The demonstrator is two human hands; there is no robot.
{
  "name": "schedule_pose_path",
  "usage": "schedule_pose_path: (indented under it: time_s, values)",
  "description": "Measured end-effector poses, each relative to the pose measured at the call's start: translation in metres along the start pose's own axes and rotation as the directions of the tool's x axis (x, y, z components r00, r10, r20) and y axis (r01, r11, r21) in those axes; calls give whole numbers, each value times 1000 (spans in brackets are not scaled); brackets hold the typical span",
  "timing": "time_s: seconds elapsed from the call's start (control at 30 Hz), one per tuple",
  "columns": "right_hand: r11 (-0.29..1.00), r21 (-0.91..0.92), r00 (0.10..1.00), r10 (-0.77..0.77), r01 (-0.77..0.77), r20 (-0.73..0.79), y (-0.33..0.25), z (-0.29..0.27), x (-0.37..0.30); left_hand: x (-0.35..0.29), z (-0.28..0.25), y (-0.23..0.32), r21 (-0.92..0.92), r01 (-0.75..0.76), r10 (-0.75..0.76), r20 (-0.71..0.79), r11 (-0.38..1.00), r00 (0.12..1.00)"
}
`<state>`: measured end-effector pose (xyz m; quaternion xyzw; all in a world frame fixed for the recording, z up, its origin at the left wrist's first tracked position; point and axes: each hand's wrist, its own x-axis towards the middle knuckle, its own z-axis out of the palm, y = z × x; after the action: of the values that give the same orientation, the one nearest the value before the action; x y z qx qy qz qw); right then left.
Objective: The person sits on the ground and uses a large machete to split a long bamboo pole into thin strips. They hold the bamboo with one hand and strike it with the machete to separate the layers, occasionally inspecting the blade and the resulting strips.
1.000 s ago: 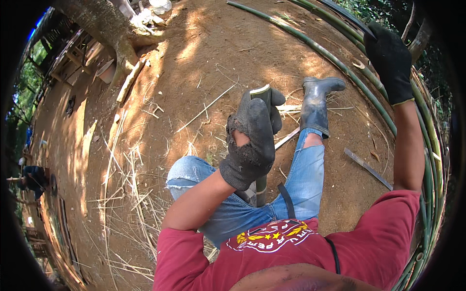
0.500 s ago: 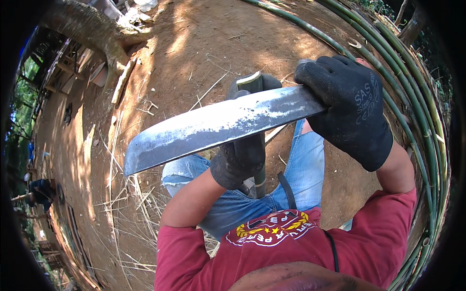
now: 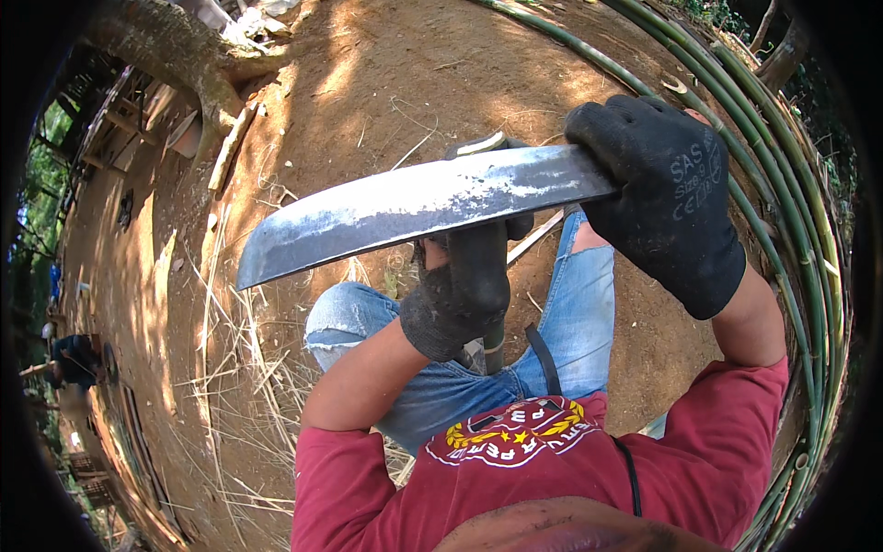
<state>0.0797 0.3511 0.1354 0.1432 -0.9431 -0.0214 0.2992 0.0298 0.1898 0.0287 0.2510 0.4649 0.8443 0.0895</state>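
Observation:
My right hand (image 3: pixel 658 189), in a black glove, is closed round the handle of a machete (image 3: pixel 414 198). The broad, worn blade reaches left across the front of me, its tip the lower end. Behind the blade my left hand (image 3: pixel 464 281), gloved as well, grips an upright piece of green bamboo (image 3: pixel 494 348). The pale cut top of the bamboo shows just above the blade; the blade hides its middle and part of my left fingers. Whether the blade touches the bamboo I cannot tell. The bamboo's lower end is between my legs.
Long green bamboo poles (image 3: pixel 782 175) curve along the right side. Thin strips and shavings (image 3: pixel 262 368) litter the dirt on the left. A tree trunk (image 3: pixel 170 51) with a root stands at the far left, near a short stick (image 3: pixel 233 147). Another person (image 3: pixel 78 359) is at the left edge.
The machete's tip has risen and the blade lies closer to level. My left hand and the bamboo have shifted slightly, with less of the bamboo's top showing above the blade.

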Motion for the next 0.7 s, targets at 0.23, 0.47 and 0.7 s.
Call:
schedule_pose_path:
  time_s: [0.23, 0.47, 0.7]
  values:
    - [998, -29, 998, -61, 61, -10, 2, -4, 6, -1, 5, 0, 121, -144, 142, 33, 982, 989]
    - [992, -62, 988, -118, 112, -104, -3, 15, 11, -1, -11, -19, -260, -18, 3, -61, 966, 998]
    - [968, -185, 973, -193, 168, -126, 3, 22, 24, 1, 7, 6, 349, -155, 173, -21, 924, 985]
